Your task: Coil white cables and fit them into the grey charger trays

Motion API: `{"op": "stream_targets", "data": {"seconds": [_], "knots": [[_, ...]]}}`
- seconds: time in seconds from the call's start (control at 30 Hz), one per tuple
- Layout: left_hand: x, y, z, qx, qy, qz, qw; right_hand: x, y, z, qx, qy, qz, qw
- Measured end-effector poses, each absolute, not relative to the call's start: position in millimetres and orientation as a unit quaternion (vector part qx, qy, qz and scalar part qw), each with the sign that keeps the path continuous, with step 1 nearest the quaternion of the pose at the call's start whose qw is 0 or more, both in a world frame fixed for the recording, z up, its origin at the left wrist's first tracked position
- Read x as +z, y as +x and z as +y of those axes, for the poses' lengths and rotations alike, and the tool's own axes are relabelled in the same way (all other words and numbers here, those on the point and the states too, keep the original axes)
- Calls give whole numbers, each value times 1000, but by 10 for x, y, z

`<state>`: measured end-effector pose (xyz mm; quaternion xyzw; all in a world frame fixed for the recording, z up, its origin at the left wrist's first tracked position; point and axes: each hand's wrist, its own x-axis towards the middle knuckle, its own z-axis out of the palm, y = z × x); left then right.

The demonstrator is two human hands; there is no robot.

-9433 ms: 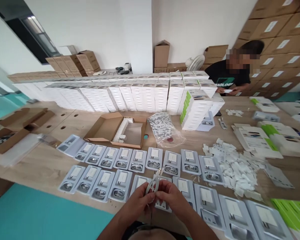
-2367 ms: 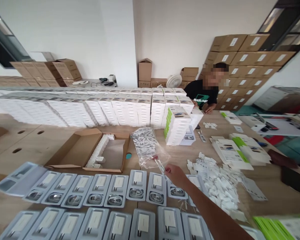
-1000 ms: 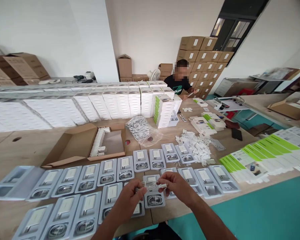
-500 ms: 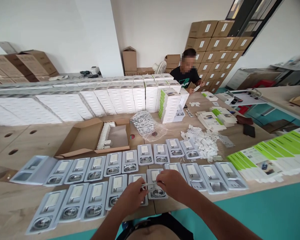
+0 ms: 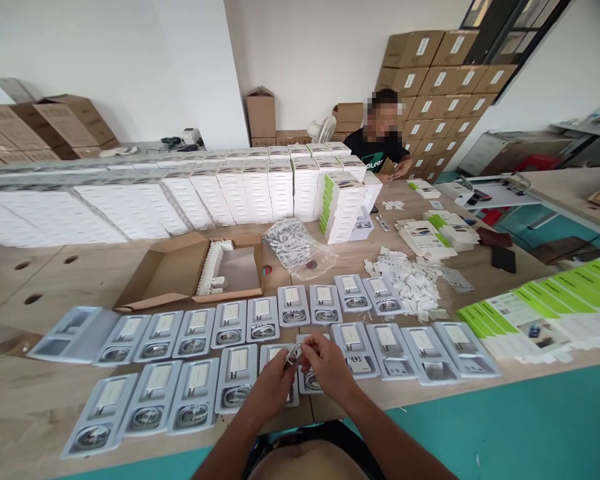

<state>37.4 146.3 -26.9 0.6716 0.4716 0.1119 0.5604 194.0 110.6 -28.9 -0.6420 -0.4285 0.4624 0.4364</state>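
Note:
My left hand [image 5: 274, 379] and my right hand [image 5: 326, 363] meet above the front row of trays, both closed on a small light-coloured cable coil [image 5: 293, 355]. Fingers cover part of the coil. Below my right hand lies a grey plastic tray [image 5: 310, 393], mostly hidden, with a coiled cable in it. Another tray [image 5: 293, 400] is half covered by my left hand. To the left, trays such as this one [image 5: 195, 393] hold a white charger and a coiled cable. On the right, a tray [image 5: 391, 350] carries a charger but no coil.
A plastic bag of cables [image 5: 293, 247] lies behind the trays, beside an open carton [image 5: 163, 273] of chargers. White paper pieces [image 5: 410, 280] are heaped at right, near green-and-white boxes [image 5: 525, 310]. Stacked white boxes [image 5: 250, 193] line the back, where a co-worker [image 5: 375, 143] sits.
My hands have drawn closer together and risen slightly; the cable stretched between them is now bunched at the fingertips. The co-worker's hands have lowered. The view has shifted a little.

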Motion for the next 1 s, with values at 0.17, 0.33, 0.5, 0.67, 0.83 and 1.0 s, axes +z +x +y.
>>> {"op": "stream_targets", "data": {"seconds": [0.17, 0.33, 0.5, 0.67, 0.83, 1.0], "knots": [[-217, 402, 1499, 133, 709, 443, 532, -225, 1942, 1057, 421, -648, -412, 483], [-127, 443, 1523, 163, 705, 430, 540, -183, 1915, 1063, 478, -628, -373, 488], [-92, 476, 1489, 184, 656, 429, 593, -226, 1911, 1054, 377, -679, -452, 439], [-51, 441, 1505, 185, 665, 448, 568, -114, 2123, 1111, 159, -686, -583, 406], [-36, 410, 1580, 227, 713, 447, 491, -124, 2310, 1177, 402, -610, -572, 374], [-101, 376, 1637, 164, 638, 467, 590, -175, 2299, 1171, 371, -623, -576, 378]]}}
